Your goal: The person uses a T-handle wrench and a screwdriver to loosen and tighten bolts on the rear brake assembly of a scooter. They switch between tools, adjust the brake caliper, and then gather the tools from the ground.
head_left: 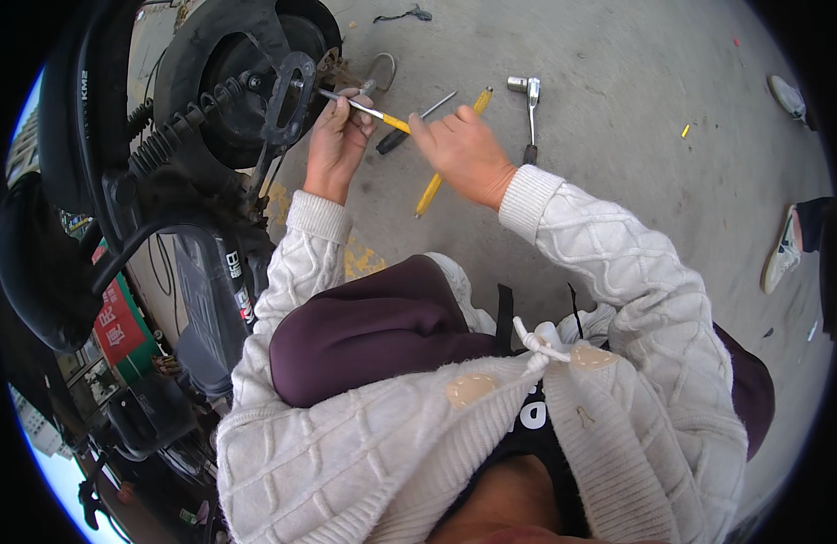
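My right hand [464, 154] is closed round the yellow handle of a screwdriver-like tool [394, 121]. Its metal shaft points left at the rear wheel [223, 77] of a black scooter, with the tip close to a dark slotted bracket [291, 98] near the hub. The fingers of my left hand [339, 143] are curled at the shaft near its tip and appear to pinch it. What the tip touches is too small to make out. On the ground beneath my hands lie a black-handled screwdriver [396, 138] and a yellow bar-shaped tool [429, 192].
A ratchet wrench with a socket [531, 100] lies right of my right hand. A coil spring shock absorber [187, 124] stands beside the wheel. Another person's shoes [783, 249] show at the far right. My bent knee [373, 326] is below my arms.
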The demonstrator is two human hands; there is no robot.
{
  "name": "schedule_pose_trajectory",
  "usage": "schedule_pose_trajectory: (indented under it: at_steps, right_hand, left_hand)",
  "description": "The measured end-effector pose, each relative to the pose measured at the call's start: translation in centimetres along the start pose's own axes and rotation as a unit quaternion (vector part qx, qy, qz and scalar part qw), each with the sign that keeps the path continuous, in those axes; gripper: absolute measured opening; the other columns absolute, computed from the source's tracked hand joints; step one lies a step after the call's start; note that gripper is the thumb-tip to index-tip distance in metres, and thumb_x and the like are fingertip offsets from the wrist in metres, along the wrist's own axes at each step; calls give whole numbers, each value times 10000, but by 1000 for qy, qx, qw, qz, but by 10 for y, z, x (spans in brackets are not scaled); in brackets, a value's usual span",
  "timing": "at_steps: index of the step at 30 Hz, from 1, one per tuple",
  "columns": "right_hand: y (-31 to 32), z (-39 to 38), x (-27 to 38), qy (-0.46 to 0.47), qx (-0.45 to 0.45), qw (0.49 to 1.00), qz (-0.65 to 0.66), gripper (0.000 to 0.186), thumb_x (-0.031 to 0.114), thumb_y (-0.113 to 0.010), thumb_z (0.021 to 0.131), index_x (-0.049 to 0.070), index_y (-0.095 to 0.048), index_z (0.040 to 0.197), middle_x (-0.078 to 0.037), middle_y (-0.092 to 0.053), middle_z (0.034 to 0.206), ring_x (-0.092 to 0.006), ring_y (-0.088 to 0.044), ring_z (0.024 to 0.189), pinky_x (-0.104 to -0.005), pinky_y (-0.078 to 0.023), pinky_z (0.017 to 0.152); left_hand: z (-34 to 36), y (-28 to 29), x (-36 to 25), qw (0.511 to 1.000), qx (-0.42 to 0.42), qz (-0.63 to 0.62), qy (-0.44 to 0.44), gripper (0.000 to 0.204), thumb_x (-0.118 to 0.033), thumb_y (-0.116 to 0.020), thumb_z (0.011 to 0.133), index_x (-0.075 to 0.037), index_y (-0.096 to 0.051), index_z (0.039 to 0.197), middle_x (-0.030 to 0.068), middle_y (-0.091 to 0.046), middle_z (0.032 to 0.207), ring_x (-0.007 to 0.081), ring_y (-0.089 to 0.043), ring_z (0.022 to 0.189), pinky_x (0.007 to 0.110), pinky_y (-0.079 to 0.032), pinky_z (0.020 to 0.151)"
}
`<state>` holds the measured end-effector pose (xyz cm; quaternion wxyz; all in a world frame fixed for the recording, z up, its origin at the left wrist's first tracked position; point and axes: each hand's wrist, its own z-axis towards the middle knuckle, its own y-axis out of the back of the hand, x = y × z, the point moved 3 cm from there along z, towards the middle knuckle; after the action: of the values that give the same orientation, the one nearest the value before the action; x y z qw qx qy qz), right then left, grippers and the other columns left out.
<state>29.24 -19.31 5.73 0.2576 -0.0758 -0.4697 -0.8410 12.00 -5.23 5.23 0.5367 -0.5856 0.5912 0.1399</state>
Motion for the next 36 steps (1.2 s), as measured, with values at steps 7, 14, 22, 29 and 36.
schedule_pose_trajectory:
  at_steps: [7, 14, 22, 29, 36]
  right_hand:
    - [-1, 6, 21, -232, 209, 922, 228, 410, 88, -581, 847, -44, -549, 1235, -70, -642, 738, -235, -642, 694, -345, -433, 720]
    - [25, 25, 14, -7, 108, 993, -41, 413, 71, -608, 804, -38, -576, 1201, -57, -597, 704, -212, -610, 671, -342, -417, 686]
    - [33, 42, -2, -192, 205, 938, 201, 431, 78, -637, 766, -25, -593, 1182, -40, -573, 676, -223, -585, 627, -346, -412, 667]
    - [23, 30, -2, -7, 151, 987, -53, 351, 101, -636, 909, 53, -588, 1254, -124, -649, 806, -299, -603, 696, -386, -450, 692]
    - [24, 33, -17, -74, 140, 984, 79, 307, 94, -607, 913, 34, -589, 1214, -137, -656, 821, -312, -624, 751, -393, -433, 718]
  left_hand:
    - [1, 4, -3, 1000, 18, -3, 2, 259, -210, -461, 1051, 14, -549, 1146, 99, -640, 907, 184, -586, 749, 303, -490, 694]
    - [5, 3, -8, 996, 52, -69, -1, 270, -210, -440, 1059, 24, -546, 1141, 132, -658, 971, 193, -620, 807, 321, -536, 768]
    - [15, 2, -7, 993, 72, -95, 3, 251, -223, -468, 1051, 0, -563, 1115, 128, -665, 986, 191, -628, 818, 324, -532, 781]
    - [11, -2, -5, 994, 63, -92, 11, 226, -232, -434, 1065, -46, -552, 1113, 101, -677, 1007, 182, -665, 847, 323, -543, 741]
    - [-37, -29, -68, 874, 71, 470, -100, 260, -233, -549, 1010, -3, -668, 1004, 86, -703, 946, 137, -661, 831, 285, -507, 673]
